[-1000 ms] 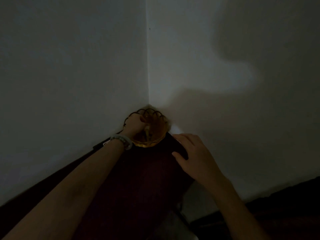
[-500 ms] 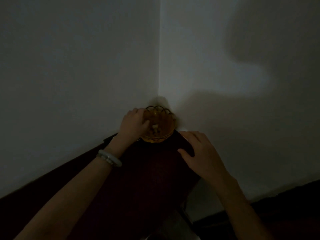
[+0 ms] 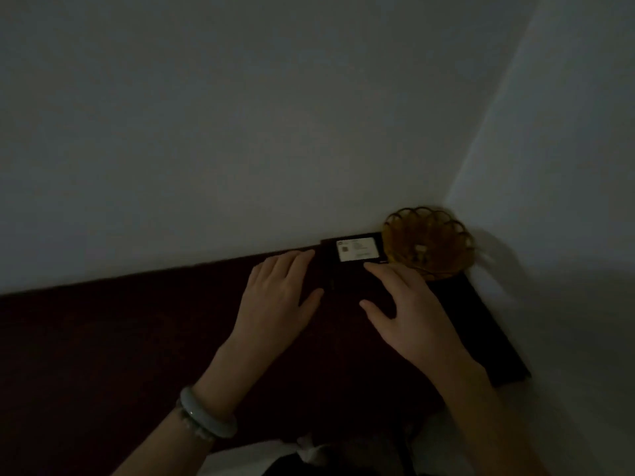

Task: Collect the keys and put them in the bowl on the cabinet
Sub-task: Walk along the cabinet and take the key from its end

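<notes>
An amber glass bowl (image 3: pixel 431 242) with a scalloped rim stands in the wall corner on the dark red cabinet top (image 3: pixel 137 338). A small pale object, likely the keys (image 3: pixel 421 250), lies inside it. My left hand (image 3: pixel 275 300) rests flat on the cabinet, fingers apart, holding nothing. My right hand (image 3: pixel 409 307) lies flat too, fingers spread, its fingertips just left of the bowl. The room is very dim.
A dark flat device with a white label (image 3: pixel 357 249) lies against the wall between my hands and the bowl. White walls meet at the corner behind the bowl. The cabinet's right edge (image 3: pixel 498 338) drops off near the wall.
My left hand has come out of the bowl and now lies flat on the cabinet. The view has swung left, so the bowl sits at the right. The labelled device has come into view.
</notes>
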`<act>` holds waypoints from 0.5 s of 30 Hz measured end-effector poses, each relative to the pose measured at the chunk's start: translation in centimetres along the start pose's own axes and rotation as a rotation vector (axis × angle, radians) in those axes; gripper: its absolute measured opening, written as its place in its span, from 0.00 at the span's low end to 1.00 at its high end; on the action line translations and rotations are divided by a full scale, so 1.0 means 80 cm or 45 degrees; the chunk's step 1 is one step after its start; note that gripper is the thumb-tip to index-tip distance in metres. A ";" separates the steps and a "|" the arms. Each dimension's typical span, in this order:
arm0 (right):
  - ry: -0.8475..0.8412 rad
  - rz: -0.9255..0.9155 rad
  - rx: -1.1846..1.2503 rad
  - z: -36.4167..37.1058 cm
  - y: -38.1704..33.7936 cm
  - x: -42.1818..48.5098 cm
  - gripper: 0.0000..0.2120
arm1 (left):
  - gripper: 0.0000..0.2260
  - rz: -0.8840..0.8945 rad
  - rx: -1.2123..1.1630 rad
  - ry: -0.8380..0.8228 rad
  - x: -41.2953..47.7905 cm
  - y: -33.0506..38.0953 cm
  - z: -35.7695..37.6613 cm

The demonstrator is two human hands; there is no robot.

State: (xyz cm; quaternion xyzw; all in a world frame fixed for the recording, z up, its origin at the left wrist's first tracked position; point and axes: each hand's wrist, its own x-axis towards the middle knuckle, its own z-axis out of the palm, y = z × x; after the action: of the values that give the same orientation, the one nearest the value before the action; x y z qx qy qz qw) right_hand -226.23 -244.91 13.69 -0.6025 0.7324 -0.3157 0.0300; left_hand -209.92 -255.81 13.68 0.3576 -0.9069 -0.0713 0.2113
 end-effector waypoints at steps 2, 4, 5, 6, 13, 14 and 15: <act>-0.062 -0.105 0.018 0.013 -0.014 0.003 0.23 | 0.24 -0.101 0.048 0.040 -0.026 -0.005 -0.006; -0.143 -0.213 0.044 0.025 -0.028 0.005 0.23 | 0.24 -0.212 0.094 0.067 -0.054 -0.008 -0.013; -0.182 -0.263 0.055 0.031 -0.035 0.006 0.23 | 0.24 -0.270 0.113 0.080 -0.067 -0.010 -0.016; -0.214 -0.312 0.065 0.036 -0.043 0.006 0.23 | 0.24 -0.336 0.130 0.091 -0.082 -0.011 -0.019; -0.409 -0.680 0.135 0.064 -0.087 -0.015 0.25 | 0.24 -0.748 0.305 0.152 -0.183 0.005 -0.039; -0.433 -0.739 0.137 0.069 -0.095 -0.020 0.25 | 0.24 -0.800 0.324 0.163 -0.197 0.010 -0.042; -0.454 -0.793 0.143 0.074 -0.104 -0.024 0.25 | 0.24 -0.848 0.346 0.173 -0.211 0.015 -0.045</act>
State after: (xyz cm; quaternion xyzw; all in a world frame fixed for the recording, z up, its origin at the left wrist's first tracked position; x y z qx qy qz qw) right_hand -216.04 -246.28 12.46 -0.8397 0.4785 -0.2395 0.0928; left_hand -198.04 -243.44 11.65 0.6619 -0.7259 0.0088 0.1868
